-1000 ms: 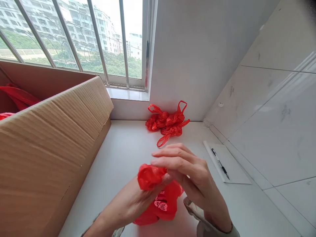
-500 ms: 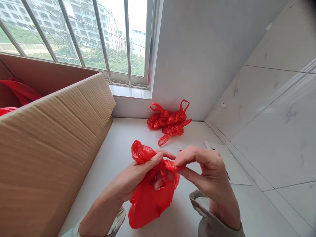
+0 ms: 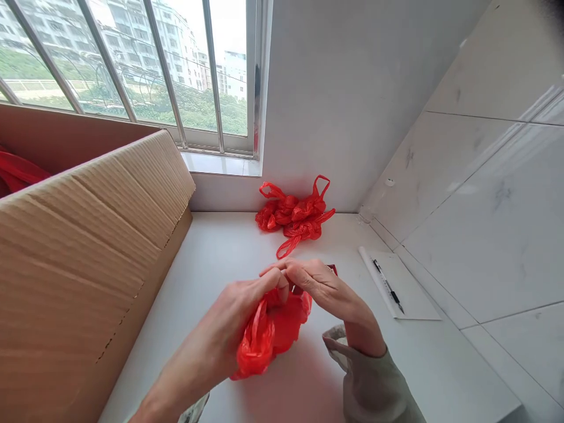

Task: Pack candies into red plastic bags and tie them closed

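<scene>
A red plastic bag (image 3: pixel 286 326) hangs crumpled below my two hands over the white surface. My left hand (image 3: pixel 251 296) is closed on its gathered upper part, fingers curled and a fold of bag drooping beneath the wrist side. My right hand (image 3: pixel 319 288) meets the left at the top of the bag, its back turned up and its fingers reaching across toward the left fingers. Its fingertips are partly hidden, but it looks closed on the bag's upper edge. Beyond the hands lies a pile of knotted red plastic bags (image 3: pixel 295 214) with loop handles sticking out.
A large open cardboard box (image 3: pixel 97 235) stands at the left with red plastic (image 3: pixel 20 171) inside. On the right, a pen (image 3: pixel 388 285) lies on white paper (image 3: pixel 414 288). A small dark red item (image 3: pixel 332 269) shows behind my right hand. A barred window and tiled wall border the surface.
My hands have come together, the right moving left over the bag's top and the left turning over. A gathered part of the bag has swung from above the left hand to below it.
</scene>
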### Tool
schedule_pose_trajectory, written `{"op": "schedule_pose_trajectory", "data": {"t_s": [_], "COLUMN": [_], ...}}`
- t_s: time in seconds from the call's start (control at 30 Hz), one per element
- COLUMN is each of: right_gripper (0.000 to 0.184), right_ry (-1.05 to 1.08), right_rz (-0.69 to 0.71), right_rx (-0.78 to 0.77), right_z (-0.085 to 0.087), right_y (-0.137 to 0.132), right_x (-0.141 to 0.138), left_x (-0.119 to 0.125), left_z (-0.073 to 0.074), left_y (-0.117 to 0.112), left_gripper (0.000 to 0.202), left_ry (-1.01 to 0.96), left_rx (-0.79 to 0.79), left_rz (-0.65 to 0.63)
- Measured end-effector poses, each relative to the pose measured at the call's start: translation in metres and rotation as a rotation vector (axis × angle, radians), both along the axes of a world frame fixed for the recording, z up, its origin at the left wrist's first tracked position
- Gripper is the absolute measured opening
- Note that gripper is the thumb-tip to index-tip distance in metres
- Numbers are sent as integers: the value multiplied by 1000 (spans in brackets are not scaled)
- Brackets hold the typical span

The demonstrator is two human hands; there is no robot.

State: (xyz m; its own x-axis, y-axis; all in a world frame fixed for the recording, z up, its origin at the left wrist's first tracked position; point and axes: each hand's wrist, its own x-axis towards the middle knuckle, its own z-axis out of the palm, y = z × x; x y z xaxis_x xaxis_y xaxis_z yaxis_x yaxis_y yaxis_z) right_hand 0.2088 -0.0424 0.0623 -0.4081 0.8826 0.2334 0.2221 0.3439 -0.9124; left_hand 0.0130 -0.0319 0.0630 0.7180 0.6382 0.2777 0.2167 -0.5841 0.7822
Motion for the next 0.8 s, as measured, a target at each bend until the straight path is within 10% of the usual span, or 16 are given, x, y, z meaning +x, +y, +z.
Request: {"op": "schedule_pose_trajectory", "data": {"t_s": [0.23, 0.57, 0.8], "right_gripper": [36, 21, 21], "right_ry": [57, -246, -220], "right_rz": [112, -248, -259], "right_rx": [-92, 321, 312], "right_z": [-14, -10, -16], "right_y": [6, 3, 22], "right_x": [-1, 12, 49], "left_x": [6, -16, -30], "left_z": [-8, 7, 15], "left_y": [2, 8, 13], "left_gripper": [35, 44, 37], "left_ry": [10, 171, 179], "left_rx": [497, 90, 192], "left_rz": [288, 32, 120]}}
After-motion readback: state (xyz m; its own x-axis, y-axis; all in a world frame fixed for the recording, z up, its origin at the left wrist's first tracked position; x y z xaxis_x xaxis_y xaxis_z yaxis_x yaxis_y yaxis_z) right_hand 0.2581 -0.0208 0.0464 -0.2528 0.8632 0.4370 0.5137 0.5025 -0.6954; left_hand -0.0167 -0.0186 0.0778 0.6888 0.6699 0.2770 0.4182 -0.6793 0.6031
